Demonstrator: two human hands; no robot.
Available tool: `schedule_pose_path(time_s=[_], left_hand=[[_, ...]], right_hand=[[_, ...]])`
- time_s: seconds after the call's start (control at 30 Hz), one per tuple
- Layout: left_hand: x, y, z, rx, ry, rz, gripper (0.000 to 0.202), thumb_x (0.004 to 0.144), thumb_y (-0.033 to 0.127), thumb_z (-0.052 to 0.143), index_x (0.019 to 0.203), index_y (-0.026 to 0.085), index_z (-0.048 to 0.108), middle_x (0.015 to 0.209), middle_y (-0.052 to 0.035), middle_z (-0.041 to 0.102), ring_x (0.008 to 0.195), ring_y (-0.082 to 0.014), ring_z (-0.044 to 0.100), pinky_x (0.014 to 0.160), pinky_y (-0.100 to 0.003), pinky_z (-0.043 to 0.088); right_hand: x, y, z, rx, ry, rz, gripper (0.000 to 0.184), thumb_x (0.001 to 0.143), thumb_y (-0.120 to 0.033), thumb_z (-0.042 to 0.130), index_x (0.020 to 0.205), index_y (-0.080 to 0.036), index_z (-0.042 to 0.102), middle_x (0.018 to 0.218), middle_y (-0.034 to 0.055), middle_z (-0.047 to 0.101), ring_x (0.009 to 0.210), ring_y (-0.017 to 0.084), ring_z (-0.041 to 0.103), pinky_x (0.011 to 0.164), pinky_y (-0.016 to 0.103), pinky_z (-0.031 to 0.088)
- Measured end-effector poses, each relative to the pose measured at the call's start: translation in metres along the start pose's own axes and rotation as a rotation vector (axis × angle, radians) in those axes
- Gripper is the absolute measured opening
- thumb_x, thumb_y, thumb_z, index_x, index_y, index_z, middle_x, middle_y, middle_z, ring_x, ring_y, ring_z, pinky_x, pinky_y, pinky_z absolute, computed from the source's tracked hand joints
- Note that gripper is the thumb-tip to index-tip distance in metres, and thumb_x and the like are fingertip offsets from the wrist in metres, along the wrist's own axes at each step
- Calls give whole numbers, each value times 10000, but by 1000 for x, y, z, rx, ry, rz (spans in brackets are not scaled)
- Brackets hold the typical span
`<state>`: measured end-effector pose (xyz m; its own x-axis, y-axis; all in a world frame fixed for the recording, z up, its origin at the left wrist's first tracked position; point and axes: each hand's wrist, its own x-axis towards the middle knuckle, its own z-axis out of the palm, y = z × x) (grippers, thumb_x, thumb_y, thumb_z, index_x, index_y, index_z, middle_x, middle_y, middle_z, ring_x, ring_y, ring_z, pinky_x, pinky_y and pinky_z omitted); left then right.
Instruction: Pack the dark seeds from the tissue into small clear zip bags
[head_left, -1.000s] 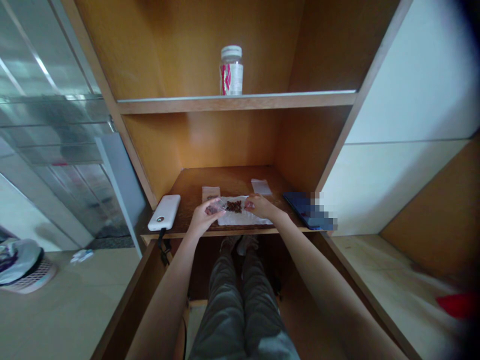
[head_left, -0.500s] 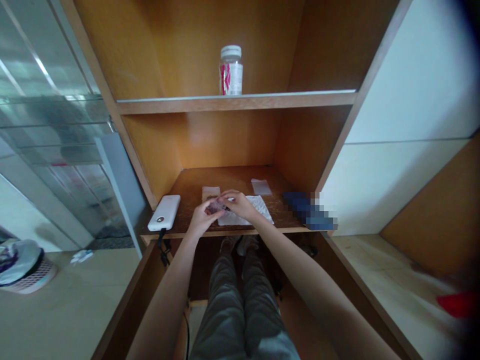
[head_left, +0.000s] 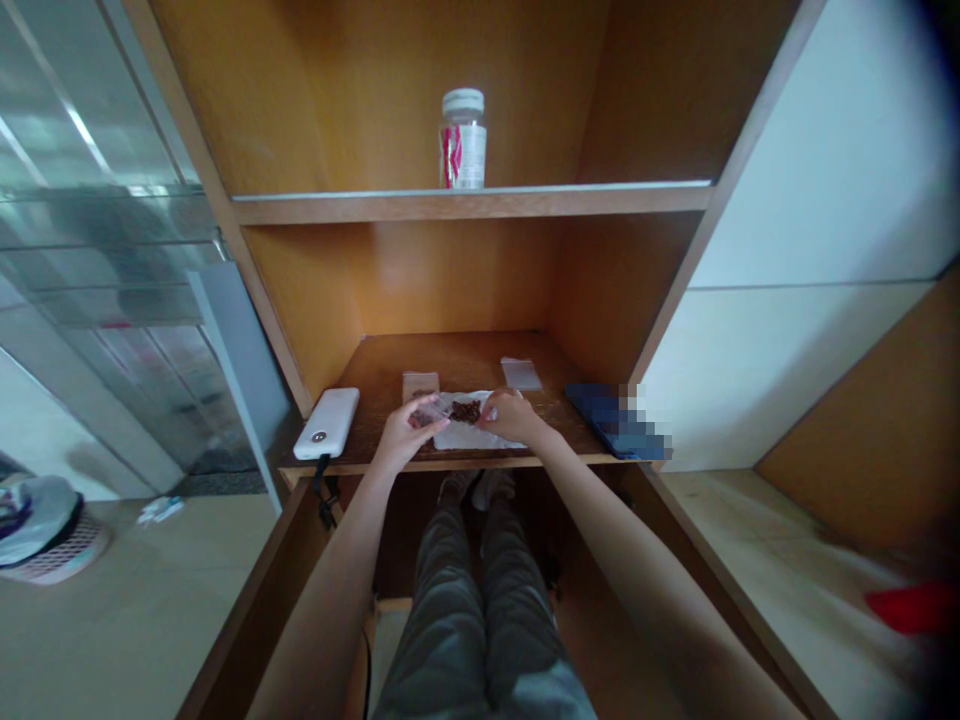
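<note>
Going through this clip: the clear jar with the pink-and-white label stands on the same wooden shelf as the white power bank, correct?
No. The clear jar with the pink-and-white label stands on the upper wooden shelf, while the white power bank lies on the lower shelf. The head view shows this.

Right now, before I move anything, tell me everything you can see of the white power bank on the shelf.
The white power bank is a rounded slab, glossy like plastic, with a small round button near its near end. It lies flat on the dark wooden shelf, near the left front, with a black cord hanging below its near end.
</note>
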<state>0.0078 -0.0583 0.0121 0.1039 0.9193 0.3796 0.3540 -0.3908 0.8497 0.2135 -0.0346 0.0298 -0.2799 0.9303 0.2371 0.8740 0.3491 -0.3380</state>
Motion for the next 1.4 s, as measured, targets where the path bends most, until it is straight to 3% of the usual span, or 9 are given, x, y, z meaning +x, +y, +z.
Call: schedule_pose_path(time_s=[0.37,0.53,0.63,0.83,1.13,1.23,1.4], left_hand=[[-1,6,-1,4,-1,-36,554,624,392,682,1115,158,580,782,-46,654,562,-108,505,535,-235,381],[-1,6,-1,3,-7,-36,548,626,396,678,1109,156,580,793,-46,652,536,-96,485,508,-222,374],[-1,6,-1,13,-7,-35,554,631,399,673,1116,151,573,826,-53,650,533,-91,475,496,-218,370],[-1,5,-1,26,1,-10,558,632,407,670,1117,149,573,798,-44,636,541,-99,482,492,-216,358],[-2,6,-2,77,-28,-23,561,652,429,648,1134,153,570,593,11,554,462,-91,431,442,-209,289],[-3,8,-2,52,-19,-20,563,646,423,655,1131,150,569,678,-12,597,479,-87,438,450,-209,305],[-3,11,-1,20,-24,-24,554,638,405,667,1122,153,573,792,-43,633,516,-85,451,468,-206,332]], right_hand=[[-3,-14,-3,-121,-15,66,183,720,-286,554,802,-165,665,1007,115,623,1037,246,525,816,302,417],[-1,-9,2,-82,46,63,131,697,-204,554,738,-159,671,942,113,640,975,229,555,820,301,413],[3,-6,-2,35,136,-8,94,676,-182,577,675,-169,670,857,91,656,902,210,577,795,287,419],[16,-19,-12,277,240,-298,74,683,-178,595,649,-171,660,791,47,659,810,156,584,793,274,410],[28,-34,-4,355,135,-486,98,711,-145,580,665,-146,666,777,52,664,757,133,591,741,244,423],[26,-24,-8,322,168,-406,118,726,-141,559,677,-151,665,787,52,664,768,133,591,749,237,424],[19,-6,-4,68,183,-70,114,720,-180,566,685,-151,671,830,101,658,865,198,580,787,281,420]])
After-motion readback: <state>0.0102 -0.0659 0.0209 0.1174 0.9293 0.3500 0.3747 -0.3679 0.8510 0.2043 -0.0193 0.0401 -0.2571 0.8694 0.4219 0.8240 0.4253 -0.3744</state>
